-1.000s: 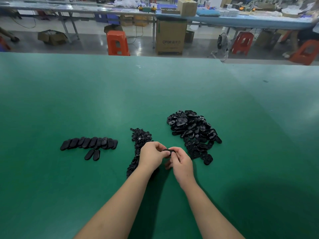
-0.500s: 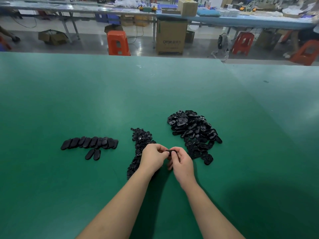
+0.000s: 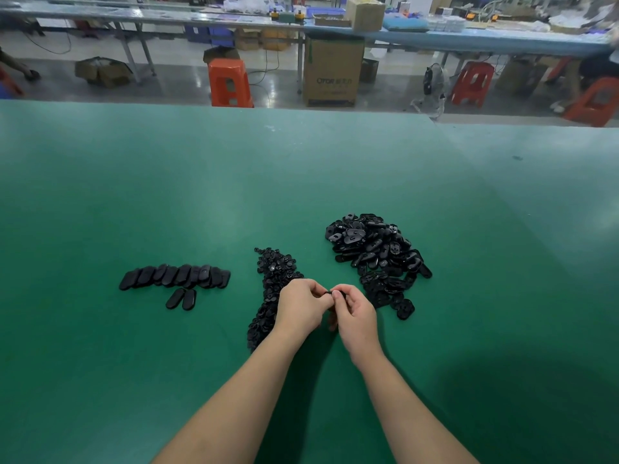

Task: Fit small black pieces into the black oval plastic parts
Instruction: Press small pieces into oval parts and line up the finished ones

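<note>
We hold one oval [image 3: 335, 294] between both hands just above the green table [image 3: 201, 195], at about six o'clock from the table's middle. Our left hand [image 3: 301, 309] curls its fingers and thumb round the oval's left end, and our right hand [image 3: 355, 313] pinches the right end, fingertips nearly meeting; both are closed narrow on the part, and only a sliver of black shows between them, so we cannot tell whether a small piece is already seated in it. We judge that we are mid-fit on this one. At nine o'clock from our hands lies a row [image 3: 176, 277] of ovals laid overlapping, with two more [image 3: 182, 299] just below it; these look like the finished ones, roughly a dozen in all. Touching our left hand, from eleven round to eight o'clock, runs the strip of small pieces [image 3: 273, 272], partly hidden under the wrist. At one o'clock sits the heap [image 3: 375, 252] of unfitted ovals, its near edge just beside our right hand. That heap is far larger than the row, so we reckon the job is in its early part, with most of it left.
</note>
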Action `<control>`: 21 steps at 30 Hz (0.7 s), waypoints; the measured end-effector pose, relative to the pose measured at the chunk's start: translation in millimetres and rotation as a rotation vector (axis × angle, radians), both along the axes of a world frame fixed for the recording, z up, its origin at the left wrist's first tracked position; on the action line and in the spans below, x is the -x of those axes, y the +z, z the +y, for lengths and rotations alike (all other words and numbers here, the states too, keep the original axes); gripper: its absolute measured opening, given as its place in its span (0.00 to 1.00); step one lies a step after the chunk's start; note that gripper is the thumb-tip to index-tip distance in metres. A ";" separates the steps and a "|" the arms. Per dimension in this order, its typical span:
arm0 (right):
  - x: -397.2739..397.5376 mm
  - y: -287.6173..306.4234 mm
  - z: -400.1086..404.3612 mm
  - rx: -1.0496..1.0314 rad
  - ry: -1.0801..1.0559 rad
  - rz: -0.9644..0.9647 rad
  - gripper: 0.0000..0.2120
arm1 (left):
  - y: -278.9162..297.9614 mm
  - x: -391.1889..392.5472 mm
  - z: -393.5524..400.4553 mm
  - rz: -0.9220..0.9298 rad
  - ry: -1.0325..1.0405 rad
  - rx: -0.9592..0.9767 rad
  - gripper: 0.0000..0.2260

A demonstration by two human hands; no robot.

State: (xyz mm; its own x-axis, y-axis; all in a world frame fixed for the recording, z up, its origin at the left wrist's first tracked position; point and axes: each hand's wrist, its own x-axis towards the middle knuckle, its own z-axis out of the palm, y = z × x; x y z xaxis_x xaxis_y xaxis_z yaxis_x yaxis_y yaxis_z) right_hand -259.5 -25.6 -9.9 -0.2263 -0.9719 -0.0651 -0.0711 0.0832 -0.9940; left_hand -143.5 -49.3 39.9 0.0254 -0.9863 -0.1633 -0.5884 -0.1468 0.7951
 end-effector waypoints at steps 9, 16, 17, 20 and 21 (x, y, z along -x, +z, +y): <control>-0.4 -3.1 -1.6 0.004 -0.027 0.038 0.06 | 5.1 -1.8 2.1 -0.113 -0.124 0.072 0.03; 0.2 -1.3 -0.9 -0.007 -0.002 0.050 0.07 | -5.7 -2.4 5.6 -0.251 -0.182 0.246 0.12; 0.0 -0.9 -0.6 -0.009 -0.003 0.039 0.07 | -7.0 -3.5 5.7 -0.289 -0.210 0.276 0.12; -0.6 1.4 0.2 -0.006 -0.009 0.028 0.07 | -9.6 -10.2 6.7 -0.439 -0.274 0.375 0.10; -0.9 2.0 0.5 -0.004 -0.010 0.015 0.07 | -9.1 -13.8 6.9 -0.468 -0.267 0.403 0.09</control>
State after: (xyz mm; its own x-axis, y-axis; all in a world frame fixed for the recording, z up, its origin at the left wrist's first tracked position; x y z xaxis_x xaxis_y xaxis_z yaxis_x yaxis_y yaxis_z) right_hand -258.6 -25.2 -7.9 -0.2372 -0.9693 -0.0653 -0.0853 0.0877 -0.9925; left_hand -129.7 -42.4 30.8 -0.2496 -0.9499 0.1880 -0.8590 0.3068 0.4098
